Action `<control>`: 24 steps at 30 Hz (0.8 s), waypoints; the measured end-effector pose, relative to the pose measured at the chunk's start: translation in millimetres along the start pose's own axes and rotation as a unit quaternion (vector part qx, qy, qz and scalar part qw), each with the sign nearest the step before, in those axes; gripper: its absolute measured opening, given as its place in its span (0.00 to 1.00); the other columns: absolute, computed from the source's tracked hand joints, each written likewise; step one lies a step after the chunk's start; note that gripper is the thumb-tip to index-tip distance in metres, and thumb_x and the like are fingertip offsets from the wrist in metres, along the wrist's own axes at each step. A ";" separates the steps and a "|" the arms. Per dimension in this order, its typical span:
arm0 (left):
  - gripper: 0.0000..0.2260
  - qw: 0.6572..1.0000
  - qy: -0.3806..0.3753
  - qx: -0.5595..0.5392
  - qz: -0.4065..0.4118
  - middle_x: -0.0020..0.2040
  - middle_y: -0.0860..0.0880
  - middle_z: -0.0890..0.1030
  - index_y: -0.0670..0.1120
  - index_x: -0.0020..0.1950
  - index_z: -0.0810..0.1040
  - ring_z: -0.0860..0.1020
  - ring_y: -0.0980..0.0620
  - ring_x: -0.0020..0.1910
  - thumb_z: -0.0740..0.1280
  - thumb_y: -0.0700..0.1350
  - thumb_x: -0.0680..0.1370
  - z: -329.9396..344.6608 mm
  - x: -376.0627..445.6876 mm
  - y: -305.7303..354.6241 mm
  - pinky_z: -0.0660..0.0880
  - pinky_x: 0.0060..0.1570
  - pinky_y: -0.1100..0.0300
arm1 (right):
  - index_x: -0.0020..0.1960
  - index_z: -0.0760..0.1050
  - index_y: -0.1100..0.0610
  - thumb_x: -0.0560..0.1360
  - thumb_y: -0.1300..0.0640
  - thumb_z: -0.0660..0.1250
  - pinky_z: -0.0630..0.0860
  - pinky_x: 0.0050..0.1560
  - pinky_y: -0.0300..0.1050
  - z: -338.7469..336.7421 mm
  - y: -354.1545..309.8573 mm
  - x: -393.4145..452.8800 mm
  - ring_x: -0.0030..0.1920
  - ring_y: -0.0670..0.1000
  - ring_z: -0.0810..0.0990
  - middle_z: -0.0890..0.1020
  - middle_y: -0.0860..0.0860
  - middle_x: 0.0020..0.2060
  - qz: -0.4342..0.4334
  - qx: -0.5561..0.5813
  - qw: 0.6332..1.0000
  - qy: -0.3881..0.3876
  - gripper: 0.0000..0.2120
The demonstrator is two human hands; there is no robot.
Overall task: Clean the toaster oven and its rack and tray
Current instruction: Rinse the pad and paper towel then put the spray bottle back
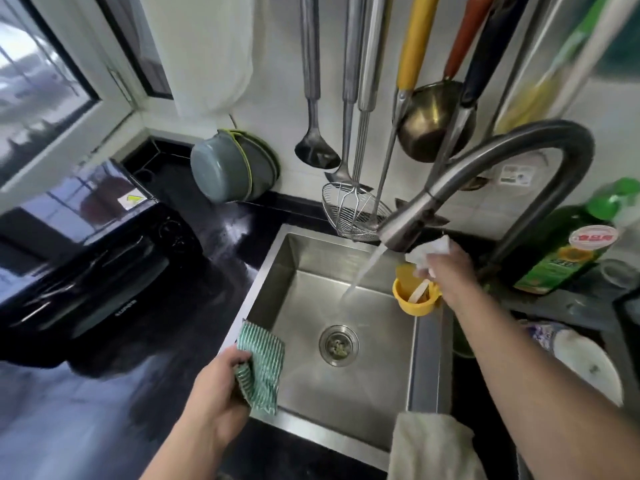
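Black toaster oven (100, 271) is sitting at frame left, long axis running lower-left to upper-right, door facing the sink (346, 393). Left hand (214, 386) is gripping a striped cloth (263, 365); right hand (446, 268) is pinching a white wad (431, 251).

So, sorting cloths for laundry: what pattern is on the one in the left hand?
Green and white stripes on the cloth, head view.
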State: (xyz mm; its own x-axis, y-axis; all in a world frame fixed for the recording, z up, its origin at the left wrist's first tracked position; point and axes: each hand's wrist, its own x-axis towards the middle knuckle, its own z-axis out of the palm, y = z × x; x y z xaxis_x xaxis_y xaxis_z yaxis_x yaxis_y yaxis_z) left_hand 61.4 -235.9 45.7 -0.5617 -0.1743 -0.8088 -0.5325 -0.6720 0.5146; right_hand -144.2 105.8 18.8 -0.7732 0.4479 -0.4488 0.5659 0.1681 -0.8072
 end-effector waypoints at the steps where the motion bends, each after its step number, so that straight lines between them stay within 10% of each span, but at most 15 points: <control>1: 0.18 1.000 0.003 -0.006 -0.002 0.52 0.35 0.82 0.37 0.65 0.78 0.82 0.39 0.42 0.62 0.35 0.76 -2.0 0.3 1.2 0.77 0.57 0.42 | 0.63 0.75 0.54 0.70 0.64 0.69 0.81 0.39 0.48 8.6 12.8 -15.9 0.42 0.56 0.85 0.82 0.58 0.52 0.002 0.099 0.995 0.003 0.22; 8: 0.17 0.999 -0.002 -0.001 -0.033 0.52 0.35 0.83 0.35 0.65 0.78 0.81 0.39 0.45 0.61 0.35 0.77 -6.1 5.9 5.4 0.78 0.59 0.41 | 0.58 0.73 0.65 0.80 0.68 0.60 0.80 0.56 0.55 129.4 53.2 -113.4 0.54 0.60 0.81 0.80 0.63 0.53 0.219 0.453 0.822 -0.265 0.08; 14: 0.19 0.999 -0.009 0.024 -0.041 0.57 0.32 0.82 0.34 0.66 0.78 0.81 0.37 0.47 0.62 0.35 0.77 -17.4 17.6 23.3 0.82 0.49 0.42 | 0.69 0.69 0.65 0.79 0.57 0.63 0.76 0.63 0.58 146.1 59.8 -115.0 0.67 0.68 0.72 0.72 0.68 0.66 0.267 0.655 0.685 -0.173 0.21; 20: 0.19 0.997 -0.031 0.046 -0.054 0.58 0.32 0.83 0.34 0.67 0.78 0.82 0.39 0.45 0.61 0.36 0.77 -27.8 34.1 38.5 0.82 0.44 0.47 | 0.51 0.81 0.56 0.67 0.39 0.73 0.80 0.50 0.36 146.1 57.1 -137.0 0.45 0.44 0.83 0.85 0.52 0.45 0.294 0.632 0.702 -0.148 0.22; 24: 0.18 0.995 -0.067 0.059 -0.051 0.51 0.34 0.83 0.33 0.66 0.77 0.82 0.40 0.41 0.59 0.35 0.79 -28.2 41.8 47.2 0.83 0.38 0.48 | 0.61 0.73 0.67 0.79 0.59 0.65 0.78 0.30 0.34 155.3 60.6 -115.6 0.39 0.47 0.81 0.76 0.63 0.58 0.337 0.677 0.647 -0.097 0.14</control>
State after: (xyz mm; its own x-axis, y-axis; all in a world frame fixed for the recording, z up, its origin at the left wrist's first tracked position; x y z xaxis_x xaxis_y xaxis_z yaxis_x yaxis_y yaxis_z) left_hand 30.6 -295.2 28.2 -0.5761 -0.0064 -0.8174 -0.6569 -0.5914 0.4676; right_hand -64.9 -72.2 -37.9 -0.5766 -0.1226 -0.8078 0.1267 -0.9901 0.0599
